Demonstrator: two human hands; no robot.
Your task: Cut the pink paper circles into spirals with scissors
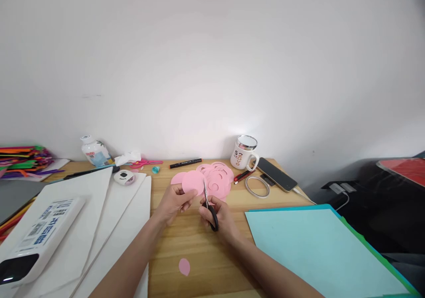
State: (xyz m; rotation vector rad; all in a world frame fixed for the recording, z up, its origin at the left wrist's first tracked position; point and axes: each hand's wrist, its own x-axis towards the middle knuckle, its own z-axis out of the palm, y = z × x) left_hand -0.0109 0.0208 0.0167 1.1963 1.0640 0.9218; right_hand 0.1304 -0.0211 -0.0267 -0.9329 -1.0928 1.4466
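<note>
Between the thumb and fingers of my left hand (175, 201) is a pink paper circle (192, 181), held up off the table. My right hand (217, 218) grips black-handled scissors (206, 191), their blades pointing away from me at the circle's right edge. Whether the blades touch the paper I cannot tell. Behind both hands lies a loose pile of pink paper pieces (219, 176), some with curved cuts. A small pink petal-shaped piece (184, 267) rests on the wood nearer to me.
White sheets (129, 227) bearing a white device (43, 236) cover the left. Light blue paper (318, 245) lies at the right. Along the wall stand a bottle (96, 151) and a mug (244, 152); a black marker (186, 163), tape ring (257, 187) and phone (277, 174) lie nearby.
</note>
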